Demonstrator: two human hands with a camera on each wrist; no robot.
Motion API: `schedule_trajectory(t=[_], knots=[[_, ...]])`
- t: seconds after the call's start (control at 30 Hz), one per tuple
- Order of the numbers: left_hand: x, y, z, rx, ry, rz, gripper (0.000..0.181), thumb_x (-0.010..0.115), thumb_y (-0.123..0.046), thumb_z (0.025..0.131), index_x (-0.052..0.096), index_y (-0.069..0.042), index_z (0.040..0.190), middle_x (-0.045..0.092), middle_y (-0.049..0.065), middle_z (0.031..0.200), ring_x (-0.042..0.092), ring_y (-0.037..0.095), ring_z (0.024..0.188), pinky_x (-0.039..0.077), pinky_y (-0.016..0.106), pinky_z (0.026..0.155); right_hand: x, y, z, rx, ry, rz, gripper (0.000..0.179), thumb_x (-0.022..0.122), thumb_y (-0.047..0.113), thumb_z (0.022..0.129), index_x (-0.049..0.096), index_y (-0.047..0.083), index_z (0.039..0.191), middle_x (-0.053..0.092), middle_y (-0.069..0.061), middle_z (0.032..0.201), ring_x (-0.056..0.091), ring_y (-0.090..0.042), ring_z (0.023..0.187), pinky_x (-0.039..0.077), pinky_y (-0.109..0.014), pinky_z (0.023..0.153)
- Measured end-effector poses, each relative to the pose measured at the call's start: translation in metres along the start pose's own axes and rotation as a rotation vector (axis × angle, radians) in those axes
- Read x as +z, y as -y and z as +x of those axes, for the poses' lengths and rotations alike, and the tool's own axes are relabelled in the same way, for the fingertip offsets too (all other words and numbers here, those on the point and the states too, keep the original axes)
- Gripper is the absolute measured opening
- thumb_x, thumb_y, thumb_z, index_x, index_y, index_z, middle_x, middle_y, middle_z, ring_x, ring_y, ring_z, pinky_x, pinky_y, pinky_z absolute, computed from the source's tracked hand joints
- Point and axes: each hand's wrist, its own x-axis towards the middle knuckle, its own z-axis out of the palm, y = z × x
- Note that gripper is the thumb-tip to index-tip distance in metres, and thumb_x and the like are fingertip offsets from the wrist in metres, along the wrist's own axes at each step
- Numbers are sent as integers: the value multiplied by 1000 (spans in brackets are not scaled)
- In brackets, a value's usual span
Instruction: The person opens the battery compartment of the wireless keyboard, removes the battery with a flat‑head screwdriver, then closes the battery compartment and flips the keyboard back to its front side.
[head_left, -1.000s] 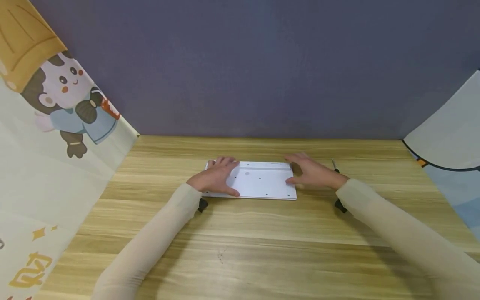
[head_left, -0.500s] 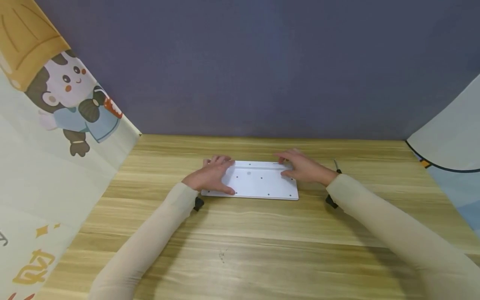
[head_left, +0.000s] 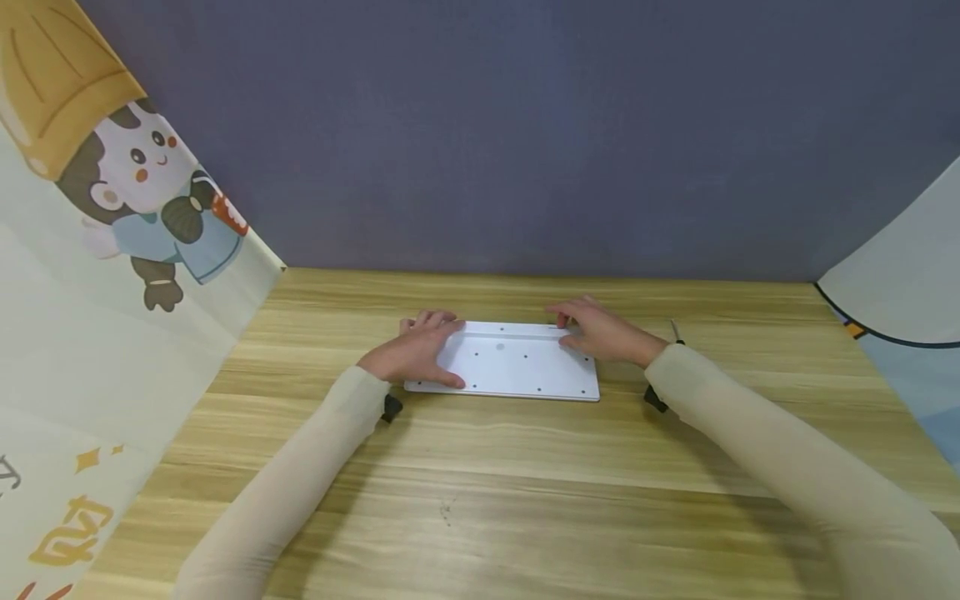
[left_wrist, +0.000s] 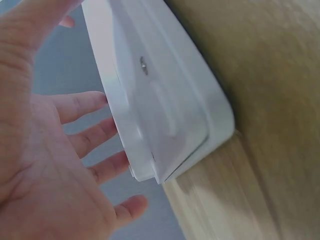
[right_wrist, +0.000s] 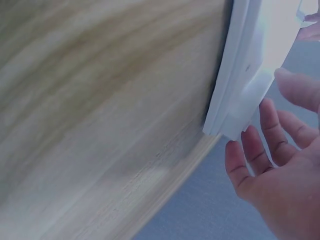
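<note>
1 white panel [head_left: 510, 372] lies flat on the wood-grain table [head_left: 525, 483], its long sides running left to right, its upper face marked with small dark dots [head_left: 526, 357] that may be screws or holes, and a raised strip [head_left: 517, 330] along its far side. the left hand [head_left: 415, 350] is spread across the panel's left end, fingertips at the far edge, thumb on the face close to the near edge. the right hand [head_left: 606, 332] pinches the panel near its far right corner, thumb on top and bent fingers against the far edge; how hard it presses cannot be told. to the right of the panel, and apart from it, shows a thin metal shaft [head_left: 676, 331], probably a screwdriver's, the rest hidden by the right sleeve [head_left: 780, 450].

uneven force looks like the main risk: if 1 hand pushed or lifted harder, the panel could pivot or skid, since only the 2 hands seem to steady it. the right pinch takes in little of the far edge, so those fingertips might slip and let that end drop. a careless sweep of the sleeve could also knock the tool right of the panel.
</note>
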Motion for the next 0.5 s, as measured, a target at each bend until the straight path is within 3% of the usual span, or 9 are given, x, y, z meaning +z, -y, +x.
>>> schedule_trajectory(t=[0.5], knots=[[2, 3, 0, 15, -21, -8, 101, 78, -57, 67, 34, -11, 147, 28, 11, 147, 22, 28, 132, 20, 49, 98, -1, 2, 10, 101, 5, 92, 35, 64, 1, 88, 57, 2, 122, 59, -3, 98, 48, -23, 98, 41, -39, 81]])
